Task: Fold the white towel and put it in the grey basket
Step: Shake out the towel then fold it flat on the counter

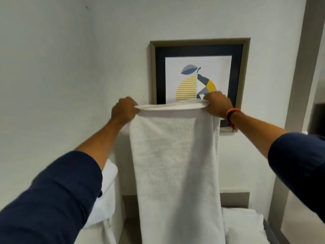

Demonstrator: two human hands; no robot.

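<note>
— White terry, soft and limp: white towel (175, 155) held up at arm's length before the wall, hanging in one long doubled strip from a bunched top edge down past the bottom of the picture.

— Grip?

— Left hand (124, 110) closed around the top left corner, right hand (218, 105) closed around the top right, cloth pulled fairly taut between them. Both pinching several layers, to judge by the stacked hems along the top.

— Handling?

— Light, probably, and floppy: no stiffness to keep a fold, likely to sag or slip open if let go at one corner. Not fragile, not slippery. Best taken at the corners and hems, as now; next hold likely midway down the strip, to bring the lower end up.

— Surroundings?

— Framed picture (199, 74) on the wall directly behind the top edge, right knuckles just in front of it. Worth keeping clear of the frame. More white linen (242, 224) piled low right, another white bundle (107, 191) low left under the left sleeve.

— Grey basket?

— Cannot tell. Only a grey edge (270, 231) at the lower right beside the pile, too little shown to name. Lower end of the strip out of view, so no telling whether resting on anything.
</note>
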